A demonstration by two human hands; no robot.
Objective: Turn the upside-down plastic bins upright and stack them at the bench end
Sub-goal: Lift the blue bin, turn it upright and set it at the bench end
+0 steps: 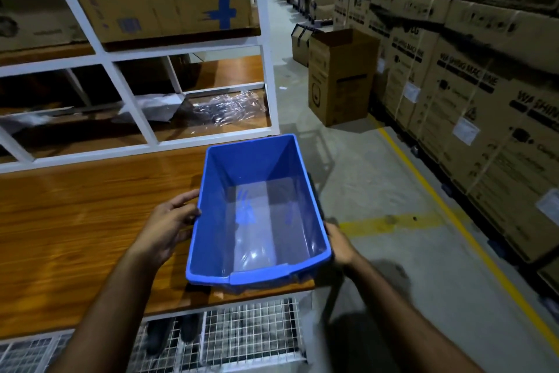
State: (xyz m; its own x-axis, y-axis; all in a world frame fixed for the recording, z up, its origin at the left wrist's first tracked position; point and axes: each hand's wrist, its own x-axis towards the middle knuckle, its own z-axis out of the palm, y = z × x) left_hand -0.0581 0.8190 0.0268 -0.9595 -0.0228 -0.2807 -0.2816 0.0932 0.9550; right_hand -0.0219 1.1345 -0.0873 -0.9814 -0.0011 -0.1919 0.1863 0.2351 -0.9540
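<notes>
A blue plastic bin stands upright and empty at the right end of the wooden bench. Its right side reaches the bench edge. My left hand grips the bin's left wall, thumb on the rim. My right hand holds the right wall near the front corner, its fingers mostly hidden behind the bin. No other bin is in view.
A white metal rack with cardboard boxes and crumpled plastic wrap rises behind the bench. Wire mesh lies below the bench front. To the right is a concrete aisle with yellow lines, an open carton and stacked washing-machine boxes.
</notes>
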